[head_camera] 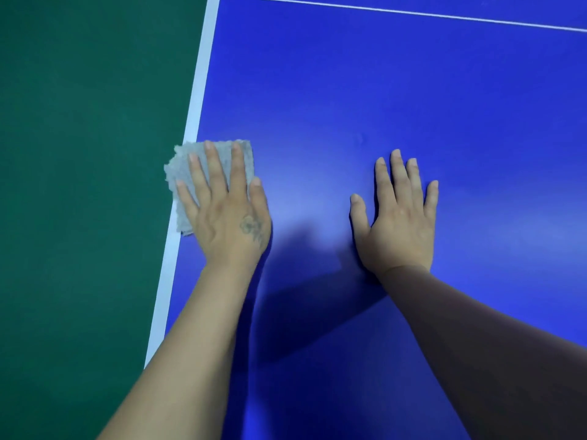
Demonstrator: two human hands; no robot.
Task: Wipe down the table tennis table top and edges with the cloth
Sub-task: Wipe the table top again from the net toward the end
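The blue table tennis table top [381,90] fills the centre and right of the view, with a white edge line [197,90] down its left side. A folded grey cloth [182,173] lies over that line at the table's left edge. My left hand [225,208] presses flat on the cloth with straight, spread fingers. Further right, my right hand [400,217] rests flat on the bare blue surface, fingers straight, holding nothing.
Green floor [79,185] lies beyond the table's left edge. A thin white line [413,12] crosses the table top at the far side. My forearms cast a shadow on the table between the two hands.
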